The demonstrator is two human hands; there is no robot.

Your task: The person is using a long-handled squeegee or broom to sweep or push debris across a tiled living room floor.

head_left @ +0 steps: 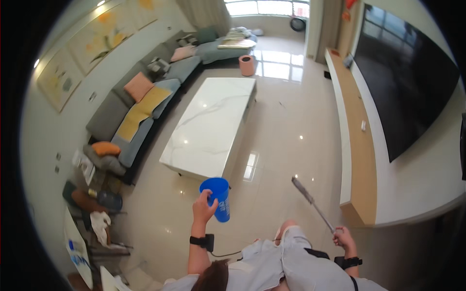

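A blue cup [221,206] is in the bent fingers of the left hand [203,208], held near its rim. A grey stick [309,198] pokes out ahead of the right hand's [343,237] fingers (they curl around one end). Past the left fingers stands a white table [213,123].

We've got white print [223,206] on outer wall of blue cup [220,198], approx. mid to lower part. Chars too small/blurry for us to read w/ confidence. Red-orange decor [345,16] nr TV [407,82]: too small, we can't tell if it carries any txt.
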